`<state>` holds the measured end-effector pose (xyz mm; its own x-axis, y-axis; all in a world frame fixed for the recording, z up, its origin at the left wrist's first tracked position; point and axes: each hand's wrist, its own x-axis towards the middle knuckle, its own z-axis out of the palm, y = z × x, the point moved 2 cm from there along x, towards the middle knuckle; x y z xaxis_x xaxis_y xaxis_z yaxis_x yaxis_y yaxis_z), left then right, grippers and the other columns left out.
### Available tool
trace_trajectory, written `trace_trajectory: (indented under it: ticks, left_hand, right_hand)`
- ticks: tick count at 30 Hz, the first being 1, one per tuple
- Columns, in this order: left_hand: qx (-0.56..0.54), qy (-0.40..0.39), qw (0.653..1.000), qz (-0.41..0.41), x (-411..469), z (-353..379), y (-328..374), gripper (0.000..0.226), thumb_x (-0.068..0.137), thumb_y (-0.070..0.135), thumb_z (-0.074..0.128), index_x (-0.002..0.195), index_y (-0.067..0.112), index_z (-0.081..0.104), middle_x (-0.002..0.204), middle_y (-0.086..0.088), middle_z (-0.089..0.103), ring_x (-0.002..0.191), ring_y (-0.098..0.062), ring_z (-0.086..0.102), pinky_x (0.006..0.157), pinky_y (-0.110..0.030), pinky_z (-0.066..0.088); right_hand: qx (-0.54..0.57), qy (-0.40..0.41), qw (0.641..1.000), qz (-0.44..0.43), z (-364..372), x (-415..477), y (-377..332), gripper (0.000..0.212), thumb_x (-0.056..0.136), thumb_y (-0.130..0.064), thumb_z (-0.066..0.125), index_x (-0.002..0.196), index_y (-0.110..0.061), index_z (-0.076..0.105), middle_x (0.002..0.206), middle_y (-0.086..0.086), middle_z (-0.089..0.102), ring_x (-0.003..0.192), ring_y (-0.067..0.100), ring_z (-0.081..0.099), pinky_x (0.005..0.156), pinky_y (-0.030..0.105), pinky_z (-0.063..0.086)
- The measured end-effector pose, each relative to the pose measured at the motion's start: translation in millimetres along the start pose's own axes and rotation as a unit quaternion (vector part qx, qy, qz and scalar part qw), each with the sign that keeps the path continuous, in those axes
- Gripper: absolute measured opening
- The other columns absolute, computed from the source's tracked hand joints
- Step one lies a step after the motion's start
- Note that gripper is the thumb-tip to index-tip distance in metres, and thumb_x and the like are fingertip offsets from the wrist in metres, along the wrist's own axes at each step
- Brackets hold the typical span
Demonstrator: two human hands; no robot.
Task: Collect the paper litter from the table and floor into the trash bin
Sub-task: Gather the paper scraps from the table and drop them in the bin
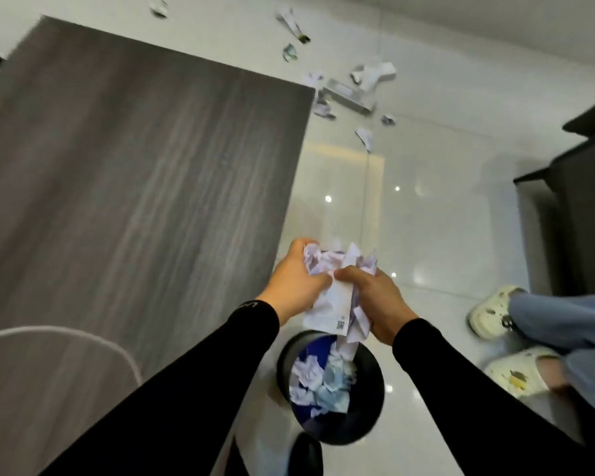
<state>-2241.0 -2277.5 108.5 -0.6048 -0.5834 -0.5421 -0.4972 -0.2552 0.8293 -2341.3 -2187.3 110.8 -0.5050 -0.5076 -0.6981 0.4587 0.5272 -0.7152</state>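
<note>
**While Both Hands Squeeze the Paper**

Because the paper bundle (334,280) is light, soft and crumply, the left hand (294,286) and right hand (378,304) clamp it from both sides, above the trash bin (368,407). Loose scraps (364,80) lie on the floor (443,235).

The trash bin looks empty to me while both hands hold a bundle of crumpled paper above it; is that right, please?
Not quite: the trash bin is not empty. The head view shows crumpled paper already inside it. The rest stands: the left hand and right hand hold a bundle of crumpled paper above it.
</note>
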Motion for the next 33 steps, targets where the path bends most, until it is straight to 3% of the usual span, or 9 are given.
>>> trace_trajectory:
  ticks: [4, 8, 11, 13, 16, 21, 25, 30, 33]
  left_hand:
    - [0.01, -0.044, 0.996, -0.08, -5, 48, -57, 0.04, 0.078, -0.002, 0.059, 0.107, 0.024, 0.046, 0.107, -0.009, 0.063, 0.094, -0.023, 0.061, 0.078, -0.031, 0.051]
    - [0.059, -0.059, 0.988, -0.131, -8, 89, -112, 0.02, 0.079, 0.008, 0.057, 0.079, 0.026, 0.048, 0.076, -0.003, 0.06, 0.072, -0.019, 0.056, 0.057, -0.026, 0.048]
    - [0.075, -0.072, 0.981, -0.161, -8, 115, -145, 0.038, 0.081, 0.022, 0.058, 0.118, 0.02, 0.053, 0.104, -0.009, 0.067, 0.09, -0.022, 0.063, 0.085, -0.039, 0.054]
    - [0.099, -0.089, 0.968, -0.214, -8, 123, -159, 0.078, 0.082, 0.031, 0.06, 0.147, 0.018, 0.017, 0.138, -0.013, 0.05, 0.12, -0.029, 0.053, 0.102, -0.042, 0.044]
    - [0.131, -0.081, 0.953, -0.26, -5, 128, -170, 0.081, 0.087, 0.029, 0.054, 0.149, 0.014, 0.005, 0.15, -0.017, 0.033, 0.132, -0.033, 0.04, 0.107, -0.044, 0.038]
    - [0.21, -0.065, 0.949, -0.225, -4, 116, -159, 0.037, 0.09, 0.007, 0.04, 0.127, 0.005, 0.048, 0.126, -0.019, 0.057, 0.113, -0.035, 0.054, 0.09, -0.036, 0.043]
    - [0.212, -0.023, 0.946, -0.242, 6, 106, -168, 0.042, 0.09, 0.01, 0.042, 0.132, 0.008, 0.046, 0.126, -0.017, 0.058, 0.11, -0.034, 0.058, 0.088, -0.033, 0.045]
    - [0.221, -0.015, 0.946, -0.237, 15, 108, -190, 0.043, 0.091, 0.015, 0.045, 0.133, 0.01, 0.046, 0.131, -0.013, 0.056, 0.116, -0.031, 0.055, 0.092, -0.031, 0.042]
    - [0.208, -0.001, 0.952, -0.224, 21, 107, -205, 0.041, 0.089, 0.017, 0.048, 0.13, 0.012, 0.048, 0.129, -0.01, 0.057, 0.114, -0.029, 0.055, 0.094, -0.031, 0.043]
  right_hand:
    - [-0.032, 0.028, 0.998, 0.053, -36, 8, 72, 0.019, 0.074, -0.005, 0.061, 0.089, -0.014, 0.07, 0.076, 0.002, 0.076, 0.067, 0.015, 0.073, 0.053, 0.021, 0.055]
    - [-0.075, 0.065, 0.991, 0.084, -56, 15, 143, 0.011, 0.069, -0.016, 0.068, 0.071, -0.027, 0.07, 0.072, -0.006, 0.075, 0.075, 0.014, 0.071, 0.073, 0.031, 0.057]
    - [-0.091, 0.083, 0.987, 0.1, -66, 19, 177, 0.011, 0.07, -0.019, 0.067, 0.078, -0.027, 0.067, 0.086, -0.003, 0.073, 0.081, 0.014, 0.07, 0.08, 0.034, 0.056]
    - [-0.083, 0.081, 0.985, 0.126, -71, 21, 191, 0.02, 0.073, -0.02, 0.067, 0.092, -0.02, 0.062, 0.101, 0.007, 0.07, 0.09, 0.02, 0.067, 0.088, 0.037, 0.054]
    - [-0.06, 0.069, 0.984, 0.154, -75, 20, 198, 0.049, 0.078, -0.019, 0.067, 0.124, -0.014, 0.053, 0.123, 0.004, 0.062, 0.106, 0.022, 0.06, 0.094, 0.034, 0.048]
    - [-0.1, 0.049, 0.982, 0.154, -79, 25, 193, 0.054, 0.084, -0.007, 0.053, 0.137, -0.016, 0.046, 0.127, 0.0, 0.056, 0.107, 0.023, 0.055, 0.092, 0.029, 0.045]
    - [-0.134, 0.176, 0.947, 0.231, -90, 29, 225, 0.013, 0.08, -0.006, 0.055, 0.088, 0.003, 0.058, 0.085, 0.015, 0.054, 0.079, 0.027, 0.048, 0.068, 0.031, 0.04]
    - [-0.037, 0.205, 0.908, 0.363, -98, 13, 303, 0.052, 0.082, -0.022, 0.066, 0.121, 0.011, 0.052, 0.122, 0.022, 0.058, 0.105, 0.036, 0.056, 0.094, 0.043, 0.047]
    - [0.156, 0.181, 0.895, 0.376, -90, 16, 333, 0.036, 0.089, -0.017, 0.06, 0.119, 0.003, 0.055, 0.109, 0.019, 0.06, 0.081, 0.032, 0.059, 0.057, 0.036, 0.058]
